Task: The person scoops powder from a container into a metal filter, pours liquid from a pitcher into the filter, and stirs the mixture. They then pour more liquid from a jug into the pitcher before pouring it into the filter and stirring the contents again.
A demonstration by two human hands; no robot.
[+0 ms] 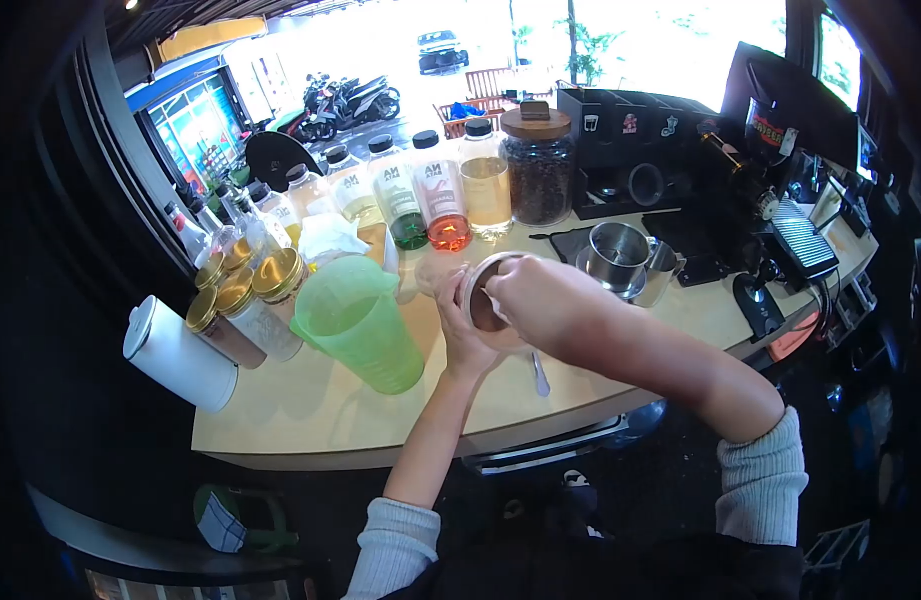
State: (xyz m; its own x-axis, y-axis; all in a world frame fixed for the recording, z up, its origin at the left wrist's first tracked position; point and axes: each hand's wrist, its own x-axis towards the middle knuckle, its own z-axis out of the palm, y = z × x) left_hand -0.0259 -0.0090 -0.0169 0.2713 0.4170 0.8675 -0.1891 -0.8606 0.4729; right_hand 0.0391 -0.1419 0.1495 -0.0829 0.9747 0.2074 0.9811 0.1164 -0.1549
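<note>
My left hand (459, 318) is wrapped round the side of a clear cup (501, 340) with brown contents, held over the counter with its mouth facing me. My right hand (526, 297) is closed at the cup's mouth, its fingers reaching over the rim. Whatever those fingers grip is hidden behind the hand. Just below the cup, a metal spoon (541, 377) lies on the counter, its upper end hidden. To the left of my hands stands a translucent green pitcher (361, 330). A metal cup (618, 258) stands to the right, beyond my right forearm.
Bottles with black caps (446, 200) and a jar of dark beans (539, 175) line the back of the wooden counter (311, 425). Gold-lidded jars (278, 275) and a white canister (181, 355) are at the left. A black organizer (621, 140) and an espresso machine (806, 240) occupy the right.
</note>
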